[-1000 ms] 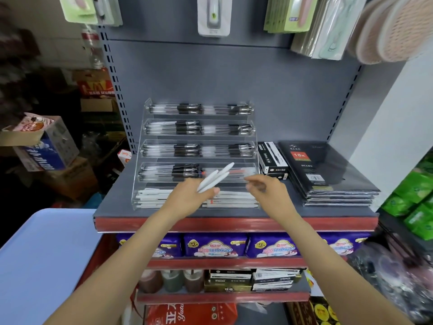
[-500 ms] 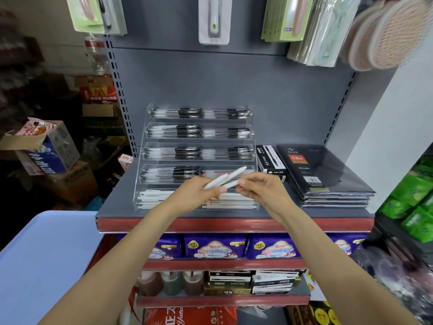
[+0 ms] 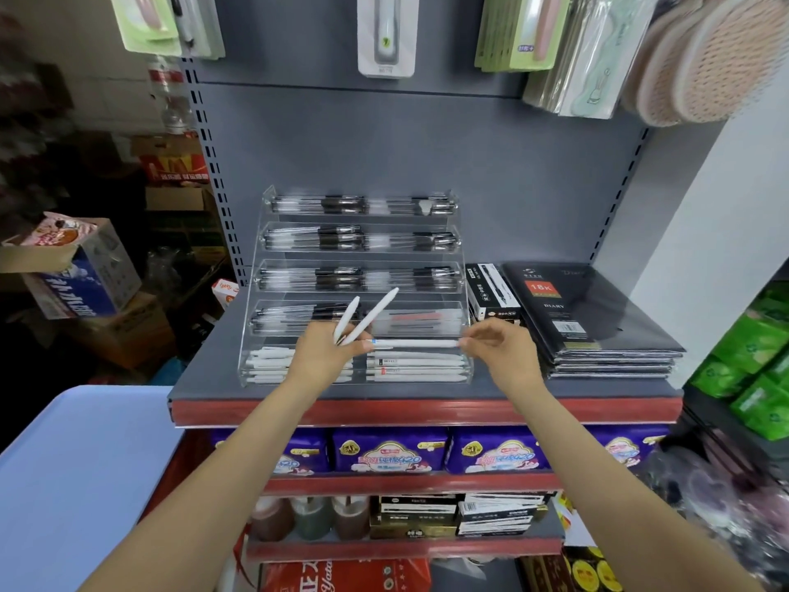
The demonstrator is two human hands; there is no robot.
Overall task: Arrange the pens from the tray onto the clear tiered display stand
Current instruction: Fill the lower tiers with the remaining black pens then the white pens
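A grey shelf (image 3: 205, 386) with a red front edge carries the clear tiered display stand (image 3: 256, 318), which sits toward the left of the shelf with its back near the grey panel; its upper four tiers are filled with dark-gripped pens lying lengthwise, and its lowest front tier holds rows of white pens (image 3: 420, 367) lying flat. Just to the right of the stand lies a stack of black diaries (image 3: 597, 326), with a narrow black pen box (image 3: 491, 292) between the two. At the lower left, a pale blue tray (image 3: 77, 472) juts in beside the shelf, its surface showing nothing that I can make out. The left hand (image 3: 318, 356) hovers in front of the stand's lower tiers, fingers curled around the lower ends of two white pens (image 3: 369, 316) that fan up and to the right across the fourth tier. The right hand (image 3: 501, 350) is level with it and a little apart, its thumb and fingertips pinching the right end of a single white pen (image 3: 416, 343). That pen lies level, stretched between the two hands just above the front tier, its blue-marked left end meeting the left hand's fingers
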